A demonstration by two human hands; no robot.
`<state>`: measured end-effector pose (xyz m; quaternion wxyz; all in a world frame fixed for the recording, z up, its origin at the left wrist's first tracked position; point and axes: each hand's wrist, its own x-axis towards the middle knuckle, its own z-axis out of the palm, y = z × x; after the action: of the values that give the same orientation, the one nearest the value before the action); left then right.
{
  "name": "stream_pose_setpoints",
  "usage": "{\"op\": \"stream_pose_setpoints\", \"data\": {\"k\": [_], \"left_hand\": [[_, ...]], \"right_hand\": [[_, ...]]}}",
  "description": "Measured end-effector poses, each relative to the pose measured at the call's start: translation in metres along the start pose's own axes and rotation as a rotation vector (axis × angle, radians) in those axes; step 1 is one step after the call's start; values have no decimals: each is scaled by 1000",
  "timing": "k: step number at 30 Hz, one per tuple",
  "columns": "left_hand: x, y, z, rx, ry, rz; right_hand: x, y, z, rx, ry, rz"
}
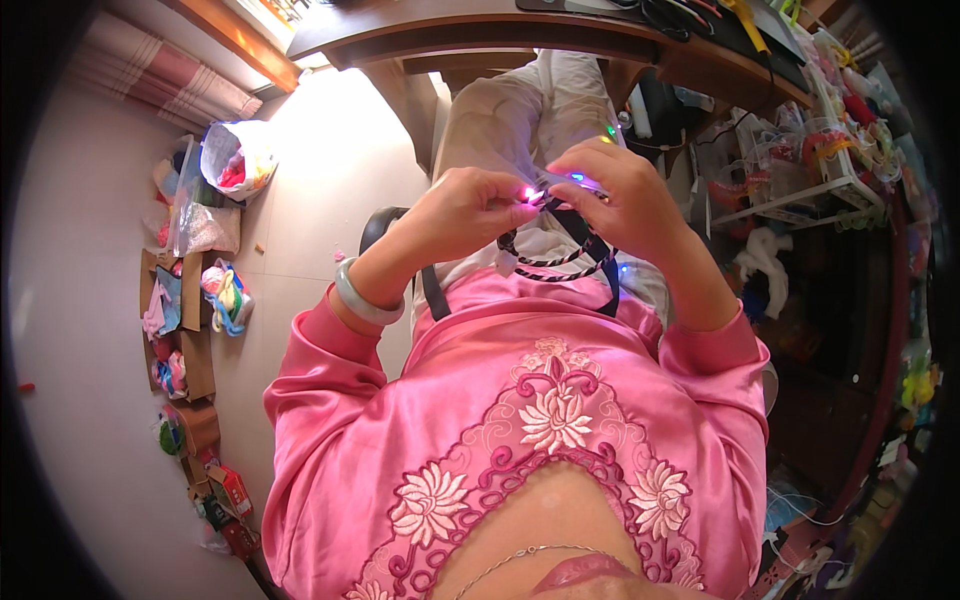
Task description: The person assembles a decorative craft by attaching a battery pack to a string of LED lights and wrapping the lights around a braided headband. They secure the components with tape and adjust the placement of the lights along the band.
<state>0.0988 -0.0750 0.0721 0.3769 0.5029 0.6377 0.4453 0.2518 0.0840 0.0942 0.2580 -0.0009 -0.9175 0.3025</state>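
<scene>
Over my lap, my left hand (480,201) pinches a string of small lights at a glowing pink bulb (531,193). Facing it, my right hand (616,187) curls around the top of a loop of striped cord (551,262), dark with pale twists. A blue bulb (577,177) shines under the right fingers, and another blue light (624,268) rests lower on the trousers. The two hands' fingertips nearly meet. Black strap (574,225) runs beneath the hands. A small pale tag or piece (506,262) hangs by the loop. The exact grip between the fingertips is partly hidden.
A wooden desk (480,30) with cables stands ahead. At right is a white rack (795,202) crowded with craft supplies. Along the left floor sit a white bag (236,161), cardboard boxes (199,360) and a bag of yarn (226,296). A bracelet (364,296) circles my left wrist.
</scene>
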Motion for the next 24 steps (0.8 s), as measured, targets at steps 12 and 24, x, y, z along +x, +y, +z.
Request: {"op": "stream_pose_setpoints", "data": {"k": [12,24], "left_hand": [[3,15,-4,310,46,-105],[0,2,10,277,252,70]], "right_hand": [[22,-14,4,-391,-201,-210],[9,-10,16,-431,-75,-109]]}}
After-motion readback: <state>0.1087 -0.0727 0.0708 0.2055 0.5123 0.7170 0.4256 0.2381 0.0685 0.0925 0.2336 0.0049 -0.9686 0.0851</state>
